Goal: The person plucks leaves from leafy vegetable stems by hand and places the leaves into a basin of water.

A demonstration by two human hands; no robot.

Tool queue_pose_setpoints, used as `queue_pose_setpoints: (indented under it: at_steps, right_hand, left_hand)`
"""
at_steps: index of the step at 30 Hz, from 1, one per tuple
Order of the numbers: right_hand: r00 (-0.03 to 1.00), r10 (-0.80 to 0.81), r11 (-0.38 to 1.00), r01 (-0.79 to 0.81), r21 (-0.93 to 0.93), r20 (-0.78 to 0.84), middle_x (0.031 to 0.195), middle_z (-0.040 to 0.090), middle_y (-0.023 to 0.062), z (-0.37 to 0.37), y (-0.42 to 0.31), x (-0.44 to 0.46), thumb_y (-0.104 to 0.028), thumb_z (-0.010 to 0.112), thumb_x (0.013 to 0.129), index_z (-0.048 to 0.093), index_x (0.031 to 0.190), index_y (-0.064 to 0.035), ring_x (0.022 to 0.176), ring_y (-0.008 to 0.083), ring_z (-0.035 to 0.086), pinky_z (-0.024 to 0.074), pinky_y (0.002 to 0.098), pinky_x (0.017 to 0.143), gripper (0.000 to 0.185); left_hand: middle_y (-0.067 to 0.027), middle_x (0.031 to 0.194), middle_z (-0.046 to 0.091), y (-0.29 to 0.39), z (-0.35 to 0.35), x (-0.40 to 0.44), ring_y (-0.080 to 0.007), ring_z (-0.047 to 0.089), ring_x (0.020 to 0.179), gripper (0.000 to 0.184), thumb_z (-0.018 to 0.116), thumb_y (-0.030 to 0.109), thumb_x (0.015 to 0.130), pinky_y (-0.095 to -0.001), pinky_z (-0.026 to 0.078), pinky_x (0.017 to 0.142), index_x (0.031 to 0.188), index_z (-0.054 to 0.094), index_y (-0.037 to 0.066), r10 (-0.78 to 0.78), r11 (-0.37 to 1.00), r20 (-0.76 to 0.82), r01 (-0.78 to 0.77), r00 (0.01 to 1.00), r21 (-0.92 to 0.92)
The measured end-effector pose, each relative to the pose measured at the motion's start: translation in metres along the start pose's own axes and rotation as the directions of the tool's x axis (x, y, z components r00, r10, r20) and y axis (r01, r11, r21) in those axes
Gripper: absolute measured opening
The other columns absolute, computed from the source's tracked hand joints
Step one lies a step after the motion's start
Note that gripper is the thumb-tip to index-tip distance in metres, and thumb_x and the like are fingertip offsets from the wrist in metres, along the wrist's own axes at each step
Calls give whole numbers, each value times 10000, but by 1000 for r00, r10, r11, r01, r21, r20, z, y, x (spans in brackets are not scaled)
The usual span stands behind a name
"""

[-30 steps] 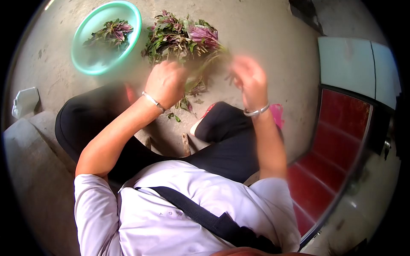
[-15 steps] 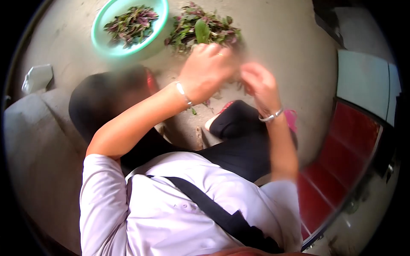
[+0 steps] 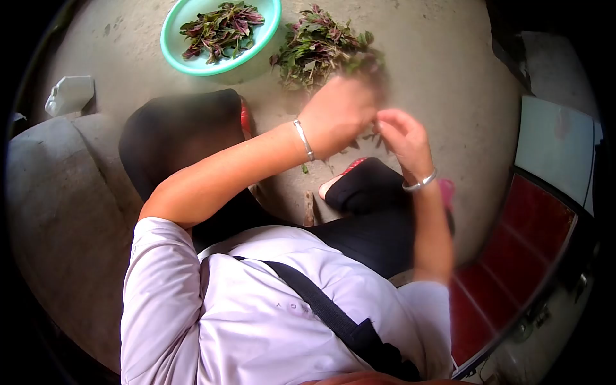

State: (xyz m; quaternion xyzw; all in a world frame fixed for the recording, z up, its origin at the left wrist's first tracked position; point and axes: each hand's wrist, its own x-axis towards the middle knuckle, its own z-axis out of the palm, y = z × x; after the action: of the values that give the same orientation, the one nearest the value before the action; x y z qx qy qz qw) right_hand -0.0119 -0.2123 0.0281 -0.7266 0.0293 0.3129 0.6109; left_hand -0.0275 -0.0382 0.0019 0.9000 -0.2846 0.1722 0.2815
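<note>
My left hand (image 3: 340,110) is closed, smeared a little by motion, with blurred purple-green leaves (image 3: 367,67) sticking out past its knuckles. It appears to hold a sprig of leafy greens. Close beside it, my right hand (image 3: 409,140) has thumb and forefinger pinched together near the left fingertips; what lies in the pinch is too small to make out. Just beyond both hands a pile of purple-green leafy greens (image 3: 311,48) lies on the floor. Farther left, a light green plastic basin (image 3: 168,48) holds more leaves (image 3: 221,32).
Small leaf scraps (image 3: 305,169) lie on the concrete floor (image 3: 449,83) between my legs. A white plastic container (image 3: 69,95) stands at the left. On the right is a cabinet with a pale top panel (image 3: 555,141) and red tiled front (image 3: 513,244).
The whole view has shifted, so the basin, pile and hands sit farther right. My hands stay close together; the right fingertips are now nearer the left hand.
</note>
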Motion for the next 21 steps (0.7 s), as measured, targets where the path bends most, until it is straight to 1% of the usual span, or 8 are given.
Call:
queue_pose_setpoints:
  at_steps: [8,12,15,16,17,19,20,21]
  right_hand:
    - [992,-124,968,126,-216,22,809,576,-4,3,8,1,-23,535,801,559,931,31,704,37,516,434,173,628,143]
    - [994,-94,977,105,-186,63,808,577,-7,-1,4,1,-40,539,810,565,920,25,704,35,515,442,181,637,130]
    - [990,-117,987,126,-104,83,813,576,-5,-4,2,3,-49,545,815,566,913,23,729,40,516,440,185,664,124]
    - [986,-136,985,145,-96,97,815,576,-5,-5,3,4,-49,544,815,565,916,23,738,42,517,439,186,672,126]
    - [982,-154,982,164,-89,111,816,576,-5,-6,5,4,-49,544,815,563,919,22,746,44,519,439,187,680,128]
    - [993,-112,993,111,40,23,803,581,-2,-9,6,5,-72,558,812,567,918,-1,640,32,500,425,165,579,129]
    - [997,-73,995,75,68,-28,794,581,-2,-11,6,6,-79,562,811,567,920,-9,609,28,489,416,160,550,130]
    - [996,-33,994,40,98,-77,786,581,-2,-13,6,6,-86,566,809,568,921,-16,579,23,479,408,154,520,132]
  left_hand:
    - [-45,751,481,1,6,-5,-203,452,724,90,576,142,662,-325,355,660,729,552,87,32,999,52,-33,998,17]
    - [-77,738,479,4,4,-5,-220,463,700,59,561,96,685,-315,369,644,732,551,61,-166,969,109,183,980,-167]
    - [-67,725,485,4,3,0,-183,488,683,55,537,80,720,-279,389,615,752,557,40,-404,749,250,475,880,-462]
    - [-22,722,510,1,5,1,-120,493,666,78,512,84,755,-232,394,589,765,558,22,-511,593,248,546,823,-592]
    - [28,737,524,-5,-1,2,-54,464,676,91,504,101,796,-199,383,596,787,565,34,-574,329,465,709,674,-623]
    - [42,748,536,-23,6,0,-39,457,659,103,500,115,830,-183,383,596,837,568,38,-646,55,470,652,601,-757]
    - [46,626,510,-26,10,0,-24,473,541,109,538,156,818,-189,399,461,796,560,52,-689,28,405,581,601,-813]
    - [35,625,521,-25,6,1,-33,485,539,140,537,184,833,-189,397,453,817,553,46,-712,15,403,586,575,-810]
